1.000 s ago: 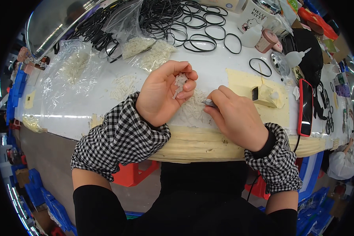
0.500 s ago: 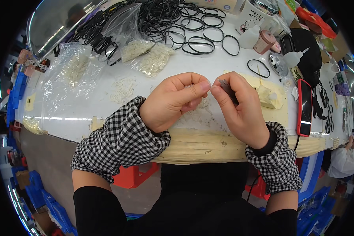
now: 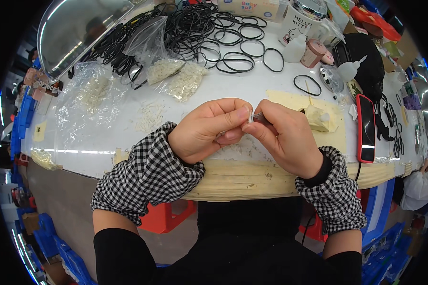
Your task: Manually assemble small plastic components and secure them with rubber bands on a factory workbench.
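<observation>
Your left hand [image 3: 208, 129] and right hand [image 3: 288, 138] pinch narrowly at a small pale piece [image 3: 251, 117], apparently working it; the next move calls for steady pressure.

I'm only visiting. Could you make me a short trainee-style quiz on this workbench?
1. True or false: the red-cased black phone lies left of the person's left hand.
2. What shows between the hands? (a) a black ring-shaped band (b) a slender whitish piece (c) a clear plastic bag
3. Fill in: the black-and-white fabric sleeve covers have a ____ pattern.

Key: 1. False; it lies right of the right hand. 2. b. 3. Checked.
</observation>
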`<state>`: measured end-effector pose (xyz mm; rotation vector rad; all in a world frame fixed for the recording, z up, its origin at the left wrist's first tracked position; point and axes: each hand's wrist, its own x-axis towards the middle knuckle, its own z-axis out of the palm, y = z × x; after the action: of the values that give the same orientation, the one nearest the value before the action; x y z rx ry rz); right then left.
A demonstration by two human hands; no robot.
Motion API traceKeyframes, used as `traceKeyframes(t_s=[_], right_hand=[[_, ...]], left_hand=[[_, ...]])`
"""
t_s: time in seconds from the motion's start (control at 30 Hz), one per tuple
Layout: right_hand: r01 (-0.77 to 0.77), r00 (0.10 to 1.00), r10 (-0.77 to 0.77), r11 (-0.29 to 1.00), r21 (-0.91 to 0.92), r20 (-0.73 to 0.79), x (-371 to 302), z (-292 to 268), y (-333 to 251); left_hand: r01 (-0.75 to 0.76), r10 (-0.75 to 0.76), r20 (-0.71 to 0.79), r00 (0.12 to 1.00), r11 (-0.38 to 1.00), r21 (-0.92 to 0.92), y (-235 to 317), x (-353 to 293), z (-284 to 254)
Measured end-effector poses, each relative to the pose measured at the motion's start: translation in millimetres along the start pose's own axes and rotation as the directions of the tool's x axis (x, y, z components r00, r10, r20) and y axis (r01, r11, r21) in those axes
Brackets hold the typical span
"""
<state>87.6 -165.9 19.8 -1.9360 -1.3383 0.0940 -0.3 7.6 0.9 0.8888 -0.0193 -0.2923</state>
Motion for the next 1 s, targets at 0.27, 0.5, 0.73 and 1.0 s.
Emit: traceKeyframes(t_s=[0.27,0.5,0.73,1.0], right_hand=[[-0.015,0.999,0.014,1.0,0.013,0.047,-0.2,-2.1,-0.3],[0.005,0.998,-0.007,0.999,0.031,0.055,-0.3,-2.0,0.3],[-0.003,0.998,0.001,0.999,0.034,0.058,-0.6,-3.1,-0.4],[0.015,0.998,-0.018,0.999,0.041,0.058,-0.3,-2.3,2.1]], left_hand=[[0.011,-0.011,-0.006,1.0,1.0,-0.001,0.6,-0.6,0.4],[0.002,-0.003,0.018,1.0,1.0,0.014,0.5,-1.2,-0.3],[0.008,-0.008,-0.001,1.0,0.998,0.057,0.9,-0.8,2.6],[0.007,-0.007,0.002,1.0,0.998,0.07,1.4,-0.9,3.4]])
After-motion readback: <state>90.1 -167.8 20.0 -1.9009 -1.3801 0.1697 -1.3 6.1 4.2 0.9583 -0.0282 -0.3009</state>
